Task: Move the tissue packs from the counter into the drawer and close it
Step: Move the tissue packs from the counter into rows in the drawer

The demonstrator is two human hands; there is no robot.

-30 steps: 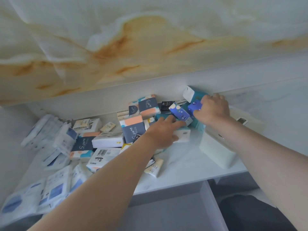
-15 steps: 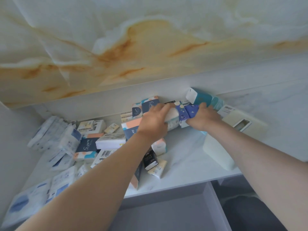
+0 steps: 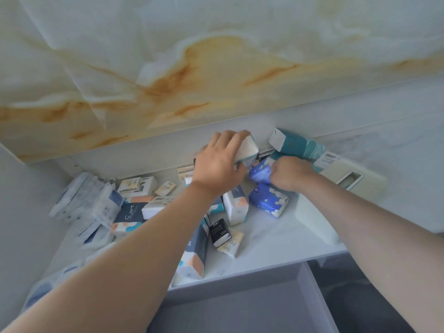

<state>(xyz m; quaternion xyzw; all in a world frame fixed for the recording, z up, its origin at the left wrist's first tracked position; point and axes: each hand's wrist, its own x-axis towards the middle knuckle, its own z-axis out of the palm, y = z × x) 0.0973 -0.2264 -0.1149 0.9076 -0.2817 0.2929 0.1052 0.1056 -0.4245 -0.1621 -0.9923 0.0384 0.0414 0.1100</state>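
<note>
Several tissue packs lie scattered on the white marble counter. My left hand grips a white tissue pack with a teal edge, raised near the back wall. My right hand is closed on a small blue pack. A second blue pack with white flowers rests on the counter just below my right hand. A teal and white pack leans against the back wall. The grey drawer stands open below the counter's front edge.
A cream tissue box sits at the right of the counter under my right arm. A stack of white and blue wrapped packs fills the left corner. A navy and peach pack overhangs the front edge. The marble wall rises behind.
My left hand has lifted a white pack up toward the wall. My right hand has closed around a small blue pack; a flowered blue pack now lies exposed below it.
</note>
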